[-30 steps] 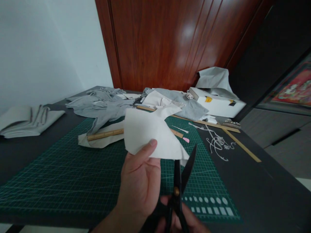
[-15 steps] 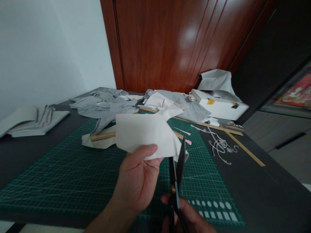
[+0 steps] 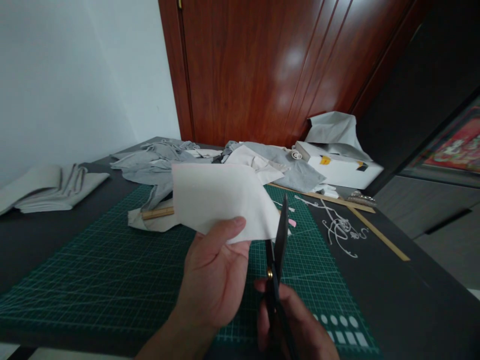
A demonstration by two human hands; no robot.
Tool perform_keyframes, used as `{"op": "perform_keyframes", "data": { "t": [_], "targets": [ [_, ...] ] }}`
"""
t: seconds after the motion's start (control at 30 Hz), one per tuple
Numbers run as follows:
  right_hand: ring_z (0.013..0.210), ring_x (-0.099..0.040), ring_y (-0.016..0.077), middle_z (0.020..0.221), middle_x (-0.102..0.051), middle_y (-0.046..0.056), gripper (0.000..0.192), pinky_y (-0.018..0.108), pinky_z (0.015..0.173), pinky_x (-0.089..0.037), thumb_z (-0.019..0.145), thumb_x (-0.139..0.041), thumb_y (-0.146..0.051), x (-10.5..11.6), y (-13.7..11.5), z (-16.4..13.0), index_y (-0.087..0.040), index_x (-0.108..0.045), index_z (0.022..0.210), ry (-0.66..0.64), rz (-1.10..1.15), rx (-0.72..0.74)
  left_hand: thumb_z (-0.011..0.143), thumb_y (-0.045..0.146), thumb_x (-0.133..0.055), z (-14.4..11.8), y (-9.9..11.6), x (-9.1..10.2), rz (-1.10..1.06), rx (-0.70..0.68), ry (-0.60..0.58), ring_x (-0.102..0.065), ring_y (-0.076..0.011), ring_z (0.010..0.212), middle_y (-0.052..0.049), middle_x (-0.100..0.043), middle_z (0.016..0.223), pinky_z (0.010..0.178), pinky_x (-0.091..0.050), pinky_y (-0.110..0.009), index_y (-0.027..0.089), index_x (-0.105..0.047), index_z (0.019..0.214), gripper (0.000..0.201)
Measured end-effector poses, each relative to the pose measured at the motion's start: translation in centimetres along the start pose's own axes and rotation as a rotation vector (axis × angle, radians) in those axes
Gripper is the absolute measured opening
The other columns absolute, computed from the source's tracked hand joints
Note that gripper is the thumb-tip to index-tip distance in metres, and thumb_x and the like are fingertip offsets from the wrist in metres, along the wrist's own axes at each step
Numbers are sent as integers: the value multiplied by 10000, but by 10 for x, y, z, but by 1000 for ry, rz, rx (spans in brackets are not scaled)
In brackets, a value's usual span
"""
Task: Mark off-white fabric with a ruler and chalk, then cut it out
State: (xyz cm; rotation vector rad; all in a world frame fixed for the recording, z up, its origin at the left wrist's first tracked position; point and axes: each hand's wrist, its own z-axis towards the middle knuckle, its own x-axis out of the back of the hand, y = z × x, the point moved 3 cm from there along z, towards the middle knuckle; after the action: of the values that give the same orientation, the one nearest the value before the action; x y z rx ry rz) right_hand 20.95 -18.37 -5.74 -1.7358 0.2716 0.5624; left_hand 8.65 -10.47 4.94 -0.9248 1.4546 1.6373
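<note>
A white piece of fabric (image 3: 217,192) is pinched between the thumb and fingers of my left hand (image 3: 217,280), raised over the green cutting mat (image 3: 112,290). Its right side slants down to a corner. My right hand (image 3: 296,320) grips black scissors (image 3: 276,280) by the handles, with the blades pointing up and spread apart. The blades stand at the fabric's lower right corner; whether they touch it I cannot tell. Behind the fabric, a wooden ruler (image 3: 157,213) lies partly hidden on a pale cloth strip (image 3: 137,220).
Grey cloth (image 3: 157,162) is heaped at the back left, and folded cloth (image 3: 48,192) lies at the far left. A white box (image 3: 337,165) stands at the back right. Tangled white cord (image 3: 341,227) lies beside a long ruler (image 3: 378,231). A pink object (image 3: 291,223) rests on the mat.
The fabric has risen slightly and turned flatter toward me, hiding more of what lies behind. The scissors and my right hand have shifted slightly up and right, blades still apart.
</note>
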Motion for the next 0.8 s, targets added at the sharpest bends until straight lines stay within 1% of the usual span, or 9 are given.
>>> {"op": "perform_keyframes", "data": {
  "t": [0.03,0.1,0.2,0.27,0.37,0.47,0.57,0.67,0.8],
  "targets": [
    [640,-599,167,724,-717,3,600,301,621,-430,740,-826,-702,-1,-1,2,-286,-774,1170,2,-3,35,793,29,-694,0,0,0,5,-8,1,-593,-319,1412,-25,-762,1328,1153,-522,-532,338,-615,1442,723],
    [642,-566,165,719,-705,6,634,303,625,-393,732,-821,-723,-2,-2,5,-272,-778,1175,3,-5,88,791,35,-700,1,-1,0,12,-2,2,-593,-324,1411,-23,-761,1332,1150,-523,-534,340,-615,1441,723],
    [645,-541,165,734,-705,6,728,304,620,-358,653,-859,-755,-3,-2,8,-268,-780,1189,-15,26,91,790,34,-686,2,-2,2,10,25,-17,-602,-334,1400,-24,-761,1332,1132,-536,-545,348,-616,1440,725],
    [636,-535,166,729,-711,9,692,303,608,-344,667,-861,-730,-3,-2,10,-268,-784,1176,-20,44,78,792,32,-675,2,-2,2,10,24,-32,-608,-338,1392,-27,-764,1324,1122,-543,-550,347,-614,1443,726],
    [613,-541,166,702,-715,11,575,301,593,-331,744,-836,-684,0,-1,13,-282,-793,1153,0,39,69,782,41,-692,3,-1,4,17,30,-33,-608,-342,1390,-30,-768,1309,1117,-547,-553,339,-614,1444,730],
    [618,-553,171,698,-711,8,696,298,590,-349,634,-886,-748,2,0,14,-303,-800,1162,19,6,83,771,50,-708,4,0,5,27,29,-30,-601,-344,1393,-25,-772,1295,1112,-549,-556,346,-628,1427,724],
    [626,-556,191,692,-684,11,828,320,592,-400,551,-855,-849,2,1,13,-308,-791,1174,29,-52,104,771,53,-704,5,-1,6,40,22,-34,-593,-343,1398,-20,-773,1286,1116,-542,-557,352,-640,1409,708],
    [620,-552,205,679,-647,7,823,348,587,-434,605,-779,-893,1,0,11,-311,-771,1186,42,-109,106,760,55,-711,6,-2,6,47,10,-39,-585,-338,1405,-16,-774,1278,1130,-527,-549,348,-642,1404,711],
    [634,-539,194,695,-638,3,727,336,615,-420,672,-788,-815,-1,0,9,-310,-763,1194,69,-115,79,746,67,-730,5,-2,8,49,-6,-54,-589,-334,1399,-14,-773,1273,1149,-504,-544,338,-640,1403,717]
  ]
}}
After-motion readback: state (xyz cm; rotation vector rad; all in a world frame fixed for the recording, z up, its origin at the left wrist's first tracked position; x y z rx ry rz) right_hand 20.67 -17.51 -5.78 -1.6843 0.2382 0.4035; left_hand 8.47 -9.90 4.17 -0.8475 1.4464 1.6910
